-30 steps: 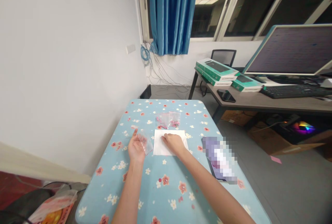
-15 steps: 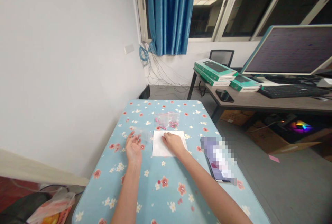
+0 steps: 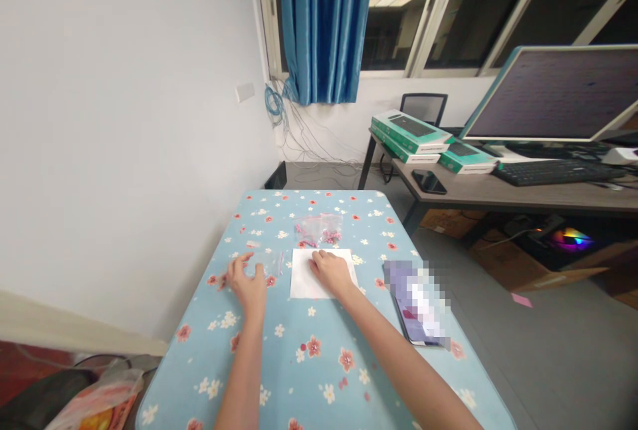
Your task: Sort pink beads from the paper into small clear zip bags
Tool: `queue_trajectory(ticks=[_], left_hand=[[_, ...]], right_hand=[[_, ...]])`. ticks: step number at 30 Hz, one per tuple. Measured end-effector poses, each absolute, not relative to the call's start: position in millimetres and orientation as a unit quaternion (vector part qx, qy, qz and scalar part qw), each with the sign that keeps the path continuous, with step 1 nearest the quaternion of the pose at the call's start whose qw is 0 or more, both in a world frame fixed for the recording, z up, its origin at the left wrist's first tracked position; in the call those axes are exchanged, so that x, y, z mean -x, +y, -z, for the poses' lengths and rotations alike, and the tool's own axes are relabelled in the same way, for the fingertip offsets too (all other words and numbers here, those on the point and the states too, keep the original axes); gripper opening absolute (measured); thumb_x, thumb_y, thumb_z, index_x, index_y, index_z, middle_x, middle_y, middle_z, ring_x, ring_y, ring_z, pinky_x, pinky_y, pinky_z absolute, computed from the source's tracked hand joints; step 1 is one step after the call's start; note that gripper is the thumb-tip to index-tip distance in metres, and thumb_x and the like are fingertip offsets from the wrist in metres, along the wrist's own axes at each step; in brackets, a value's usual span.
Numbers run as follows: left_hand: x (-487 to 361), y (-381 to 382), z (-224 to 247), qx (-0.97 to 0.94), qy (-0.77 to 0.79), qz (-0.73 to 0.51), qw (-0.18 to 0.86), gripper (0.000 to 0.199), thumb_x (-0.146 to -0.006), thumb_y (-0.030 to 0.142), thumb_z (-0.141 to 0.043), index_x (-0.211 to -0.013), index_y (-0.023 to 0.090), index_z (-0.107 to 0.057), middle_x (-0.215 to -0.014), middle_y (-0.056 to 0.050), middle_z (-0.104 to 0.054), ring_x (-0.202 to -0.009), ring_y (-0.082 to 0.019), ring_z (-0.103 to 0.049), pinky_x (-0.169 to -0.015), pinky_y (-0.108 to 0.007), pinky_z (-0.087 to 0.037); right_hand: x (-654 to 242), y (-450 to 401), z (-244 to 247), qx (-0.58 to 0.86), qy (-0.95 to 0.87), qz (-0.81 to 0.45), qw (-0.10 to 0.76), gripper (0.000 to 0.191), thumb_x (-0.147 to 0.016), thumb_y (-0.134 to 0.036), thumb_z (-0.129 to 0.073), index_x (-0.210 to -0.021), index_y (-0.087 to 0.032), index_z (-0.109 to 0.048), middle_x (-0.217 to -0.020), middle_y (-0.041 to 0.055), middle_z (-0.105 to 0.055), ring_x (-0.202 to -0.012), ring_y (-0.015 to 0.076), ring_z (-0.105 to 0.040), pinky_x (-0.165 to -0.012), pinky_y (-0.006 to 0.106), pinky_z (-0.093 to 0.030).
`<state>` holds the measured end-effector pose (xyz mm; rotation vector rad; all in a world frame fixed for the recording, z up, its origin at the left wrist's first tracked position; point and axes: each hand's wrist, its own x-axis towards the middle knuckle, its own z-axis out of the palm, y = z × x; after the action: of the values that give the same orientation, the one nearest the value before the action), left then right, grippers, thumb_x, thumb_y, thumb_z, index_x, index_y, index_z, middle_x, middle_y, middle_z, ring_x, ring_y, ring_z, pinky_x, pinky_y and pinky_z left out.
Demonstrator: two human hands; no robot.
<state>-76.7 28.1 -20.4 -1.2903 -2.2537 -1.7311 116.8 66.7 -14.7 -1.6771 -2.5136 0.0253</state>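
Observation:
My left hand [image 3: 248, 284] is over the left part of the flowered table, palm down, thumb and fingers apart and nothing held. It lies at the near edge of a clear, flat plastic bag [image 3: 272, 262]. My right hand [image 3: 331, 272] rests on a white sheet [image 3: 303, 280], its fingers curled together; anything under them is hidden. Just beyond the sheet lie clear bags with small pink and red pieces [image 3: 319, 229].
A partly blurred purple flat object [image 3: 416, 310] lies at the table's right side. Beyond it stands a desk [image 3: 478, 197] with green keyboard boxes [image 3: 411, 132], a phone [image 3: 429, 182] and a monitor [image 3: 553, 94]. A white wall borders the left.
My left hand has turned from palm up to palm down and moved slightly left. The clear bag beside it lies differently. My right hand stays on the sheet. The view has shifted slightly.

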Motion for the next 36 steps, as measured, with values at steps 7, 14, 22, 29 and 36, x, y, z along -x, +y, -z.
queue_trajectory(ticks=[7,14,22,29,36], left_hand=[[52,23,17,0.575,-0.750,0.325,-0.037,0.031,-0.075,0.022,-0.054,-0.105,0.023,-0.062,-0.110,-0.006,-0.062,-0.103,-0.027,-0.052,-0.088,-0.040,-0.039],[52,23,16,0.578,-0.759,0.299,-0.033,0.029,-0.076,0.022,-0.054,-0.104,0.022,-0.062,-0.107,-0.007,-0.064,-0.101,-0.026,-0.054,-0.085,-0.040,-0.039],[47,23,16,0.587,-0.733,0.344,-0.023,0.025,-0.079,0.026,-0.054,-0.102,0.022,-0.061,-0.106,-0.006,-0.064,-0.099,-0.026,-0.054,-0.086,-0.040,-0.039],[28,44,5,0.646,-0.674,0.358,-0.029,0.026,-0.081,0.024,-0.053,-0.105,0.022,-0.061,-0.107,-0.006,-0.063,-0.102,-0.024,-0.053,-0.089,-0.038,-0.039],[17,95,-5,0.723,-0.644,0.251,-0.017,0.021,-0.080,0.026,-0.055,-0.095,0.024,-0.069,-0.123,-0.007,-0.058,-0.113,-0.027,-0.047,-0.094,-0.041,-0.037]], right_hand=[[-118,66,13,0.555,-0.829,-0.010,0.067,0.022,-0.093,-0.028,-0.036,-0.095,-0.019,-0.057,-0.094,0.0064,-0.064,-0.086,0.0176,-0.061,-0.060,0.024,-0.037],[-122,64,11,0.568,-0.806,-0.036,0.164,0.024,-0.092,-0.035,-0.040,-0.088,-0.020,-0.058,-0.088,0.0046,-0.063,-0.075,0.0150,-0.059,-0.059,0.024,-0.033],[-154,57,7,0.605,-0.533,-0.241,0.541,0.033,-0.084,-0.046,-0.046,-0.068,-0.018,-0.051,-0.062,-0.0028,-0.050,-0.056,0.0114,-0.044,-0.057,0.023,-0.033],[-166,47,22,0.575,-0.437,-0.321,0.612,0.031,-0.077,-0.046,-0.054,-0.065,-0.018,-0.049,-0.058,-0.0045,-0.043,-0.054,0.0101,-0.039,-0.053,0.023,-0.032],[-161,45,16,0.505,-0.491,-0.451,0.548,0.037,-0.078,-0.054,-0.052,-0.075,-0.017,-0.055,-0.055,-0.0043,-0.051,-0.038,0.0069,-0.038,-0.039,0.021,-0.029]])
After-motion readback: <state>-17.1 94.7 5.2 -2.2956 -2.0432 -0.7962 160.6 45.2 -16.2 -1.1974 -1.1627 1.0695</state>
